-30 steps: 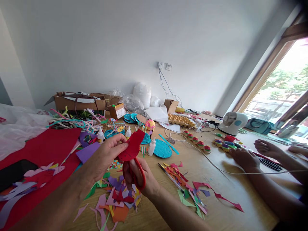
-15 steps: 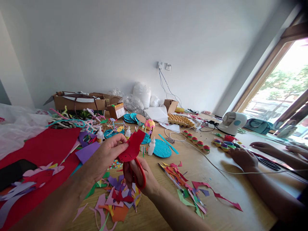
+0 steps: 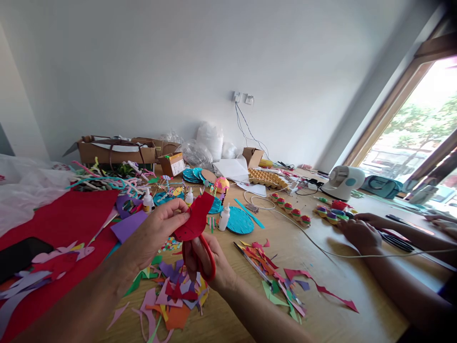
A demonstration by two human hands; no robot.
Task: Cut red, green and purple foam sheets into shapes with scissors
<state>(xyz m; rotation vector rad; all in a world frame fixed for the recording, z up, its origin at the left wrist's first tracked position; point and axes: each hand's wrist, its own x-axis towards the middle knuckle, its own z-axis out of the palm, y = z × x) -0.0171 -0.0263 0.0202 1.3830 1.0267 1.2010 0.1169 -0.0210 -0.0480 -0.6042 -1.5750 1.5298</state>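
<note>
My left hand (image 3: pixel 166 223) pinches the edge of a piece of red paper (image 3: pixel 195 216), held up over the table. Through the red handle loops of a pair of scissors (image 3: pixel 211 262) go the fingers of my right hand (image 3: pixel 217 267), just below the paper. The blades are hidden behind the red paper, so I cannot tell how far apart they are. Under both hands lies a heap of coloured paper scraps (image 3: pixel 174 290). A white glue bottle (image 3: pixel 224 218) stands just beyond, beside a blue painted disc (image 3: pixel 241 220).
On the right, another person's hands (image 3: pixel 360 234) touch a painted egg-carton strip (image 3: pixel 326 215). A white cable (image 3: pixel 317 247) crosses the table. More scraps and a pen (image 3: pixel 250 261) lie right of my hands. Red sheets (image 3: pixel 85 209) with paper cutouts cover the left side.
My hands, the red paper and the scissors keep nearly the same position. At right, the other person's farther hand has moved left toward the egg-carton strip.
</note>
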